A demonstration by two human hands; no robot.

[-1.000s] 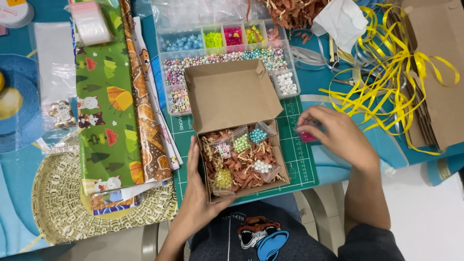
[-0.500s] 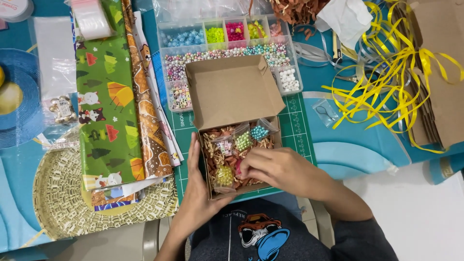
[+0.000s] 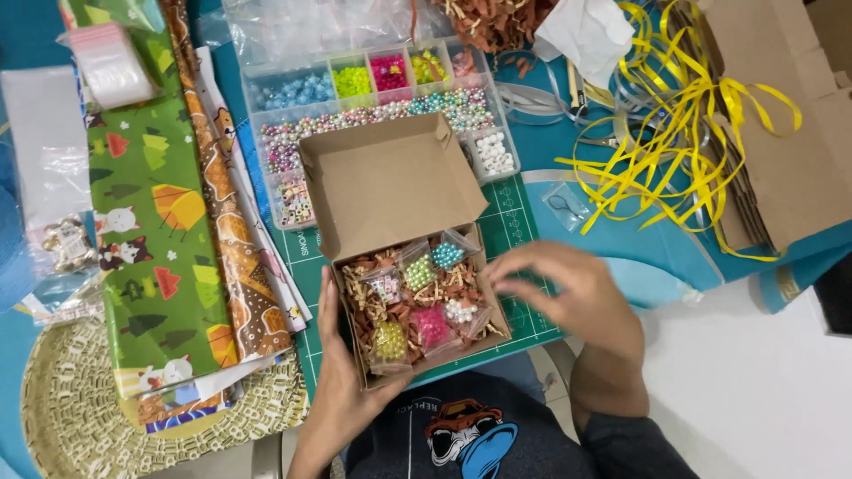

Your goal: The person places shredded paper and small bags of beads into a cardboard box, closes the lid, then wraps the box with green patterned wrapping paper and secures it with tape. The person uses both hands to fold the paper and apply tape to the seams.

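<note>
The cardboard box [image 3: 417, 306] lies open on the green cutting mat [image 3: 524, 222], its flap standing up past my fingertips, and small bags of beads [image 3: 432, 326] rest on brown paper shreds inside. My left hand [image 3: 342, 372] cups its near-left side, fingers laid flat and together along the wall. My right hand [image 3: 568, 297] has pulled out of the box since half a second ago and now hangs just off its right edge, fingers loosely curled and holding nothing I can see. Beyond the flap sits the clear bead organiser [image 3: 373, 98]; yellow ribbon [image 3: 674, 133] tangles farther off past my right fingers.
</note>
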